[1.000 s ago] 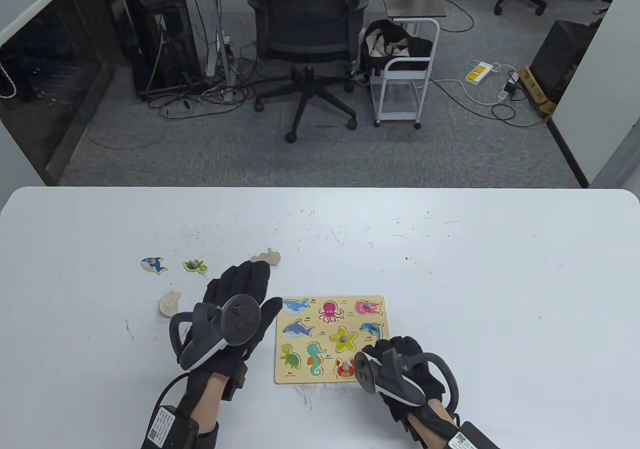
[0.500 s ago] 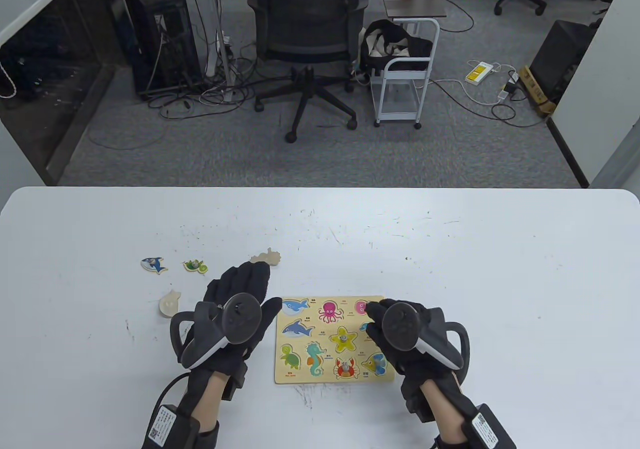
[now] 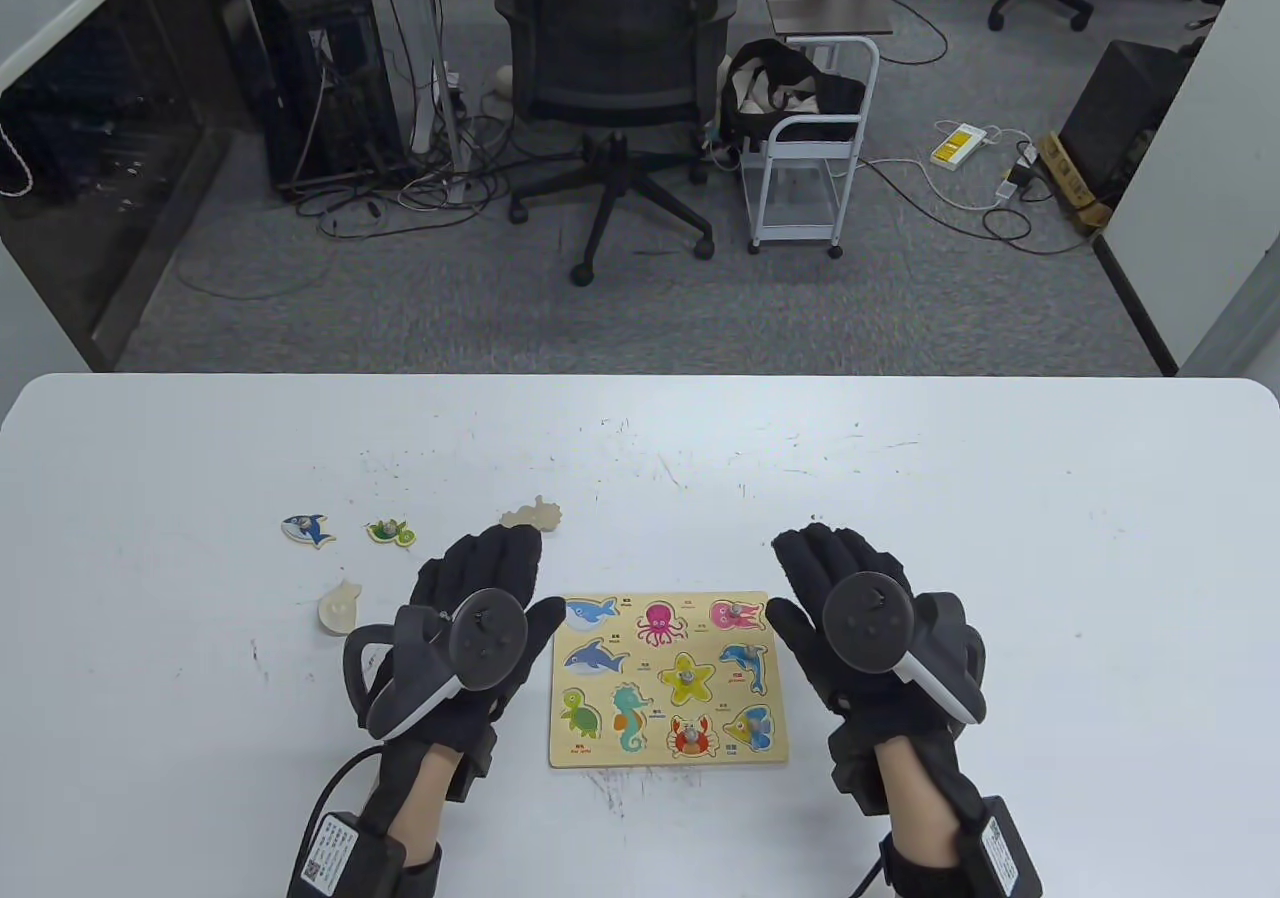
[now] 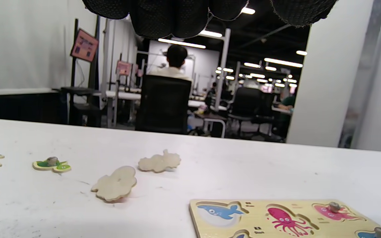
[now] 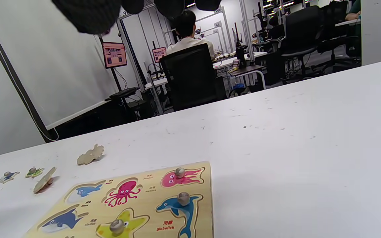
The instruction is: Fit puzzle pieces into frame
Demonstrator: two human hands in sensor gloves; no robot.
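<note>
Since a second ago the right hand (image 3: 870, 628) has swung from the frame (image 3: 668, 679)'s near edge to its right, fingers spread and empty like the left hand (image 3: 470, 628), so next comes fetching a loose piece, likely the shark piece (image 3: 307, 529) far left

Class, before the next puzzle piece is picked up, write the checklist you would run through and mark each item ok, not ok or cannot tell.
1. Hands free: left hand and right hand hold nothing: ok.
2. Frame flat on the table, uncovered: ok.
3. Open slot available: whale slot has no peg: ok.
4. Pieces face up: shark piece and turtle piece yes; far pale piece and near pale piece show blank wood: not ok.
5. Which animals the pale pieces are: cannot tell.
</note>
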